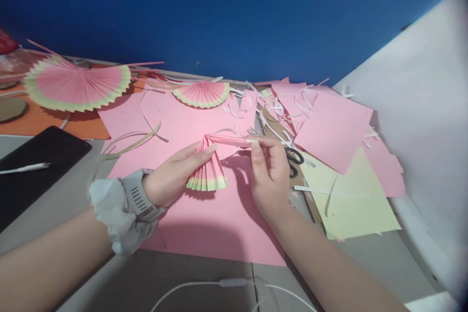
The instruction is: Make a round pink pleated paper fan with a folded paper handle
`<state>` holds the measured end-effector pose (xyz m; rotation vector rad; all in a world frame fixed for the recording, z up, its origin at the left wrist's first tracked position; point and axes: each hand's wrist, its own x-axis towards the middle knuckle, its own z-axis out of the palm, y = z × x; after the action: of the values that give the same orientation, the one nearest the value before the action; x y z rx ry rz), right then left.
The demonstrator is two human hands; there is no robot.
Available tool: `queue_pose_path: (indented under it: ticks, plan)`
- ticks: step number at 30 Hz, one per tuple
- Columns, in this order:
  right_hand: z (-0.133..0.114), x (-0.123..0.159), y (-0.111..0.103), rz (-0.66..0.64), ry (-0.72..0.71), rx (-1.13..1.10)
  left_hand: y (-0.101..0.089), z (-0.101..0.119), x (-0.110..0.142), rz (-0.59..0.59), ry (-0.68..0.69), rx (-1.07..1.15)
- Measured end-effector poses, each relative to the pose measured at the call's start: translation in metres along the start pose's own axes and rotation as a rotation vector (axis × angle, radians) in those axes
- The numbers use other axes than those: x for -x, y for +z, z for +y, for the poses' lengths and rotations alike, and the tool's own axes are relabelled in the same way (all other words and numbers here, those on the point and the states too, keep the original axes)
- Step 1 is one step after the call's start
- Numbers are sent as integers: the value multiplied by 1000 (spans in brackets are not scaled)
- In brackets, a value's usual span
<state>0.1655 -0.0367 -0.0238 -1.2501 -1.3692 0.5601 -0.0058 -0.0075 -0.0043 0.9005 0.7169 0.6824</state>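
Note:
A pleated paper fan [207, 171], pink with a yellow-green edge, is held between my two hands over a large pink sheet [215, 234]. My left hand [179, 168] pinches it near its gathered point, thumb on top. My right hand [268, 170] grips the tip of a folded pleat bundle that sticks out to the right from that point. Part of the fan is spread downward, while the rest stays pressed together. Behind my hands lies a small opened fan [202, 93] in the same colours. A larger opened fan [80, 83] rests at the far left.
At right are pink sheets [332, 122], a pale yellow sheet [358, 200] and black scissor handles [294, 162]. Thin paper strips [137, 144] are scattered about. A black tablet-like slab [44, 168] lies left. A white cable [232, 282] crosses the front; a blue wall [234, 19] stands behind.

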Motion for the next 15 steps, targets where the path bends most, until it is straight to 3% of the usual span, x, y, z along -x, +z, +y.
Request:
queue_pose_path:
  ticks: [4,8,12,15]
  plan:
    - [1,-2,0,23,27,-43,-1,4,1,-108,-100,10]
    - [3,-3,1,48,70,-108,0,4,2,-103,-105,-23]
    - [1,-4,3,76,76,-194,5,1,4,-4,-52,-151]
    - [2,-2,2,91,-13,-99,6,2,8,188,81,-489]
